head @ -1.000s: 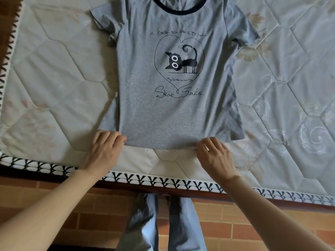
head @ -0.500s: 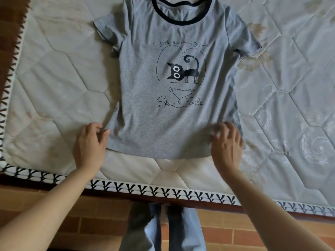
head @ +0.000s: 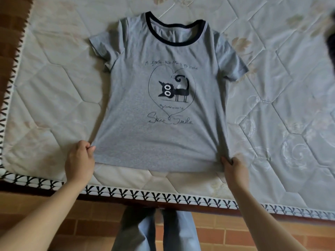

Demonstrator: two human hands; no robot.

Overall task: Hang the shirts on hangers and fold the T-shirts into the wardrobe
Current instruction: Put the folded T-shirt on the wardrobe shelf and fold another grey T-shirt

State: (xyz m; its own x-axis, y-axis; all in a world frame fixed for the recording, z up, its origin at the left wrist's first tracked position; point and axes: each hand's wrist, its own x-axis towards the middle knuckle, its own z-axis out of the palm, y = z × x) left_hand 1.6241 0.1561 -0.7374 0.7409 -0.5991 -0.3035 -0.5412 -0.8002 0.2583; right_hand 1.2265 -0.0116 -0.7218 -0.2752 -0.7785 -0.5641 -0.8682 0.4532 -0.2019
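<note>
A grey T-shirt (head: 154,138) with a dark collar and a black cat print lies face up and spread flat on the quilted mattress (head: 54,98). My left hand (head: 79,160) pinches the hem's left corner. My right hand (head: 234,170) pinches the hem's right corner. The cloth is drawn taut between both corners, with creases running up from each hand. Both sleeves lie out to the sides.
The mattress edge (head: 163,193) with its black-and-white trim runs along the front, above a brick-tiled floor (head: 235,236). My legs in blue trousers (head: 155,230) stand against the bed. A dark object (head: 330,46) shows at the right border.
Both hands moved outward along the hem from near its middle to its two corners and now pinch them. The view tilted up, showing the whole shirt with its collar.
</note>
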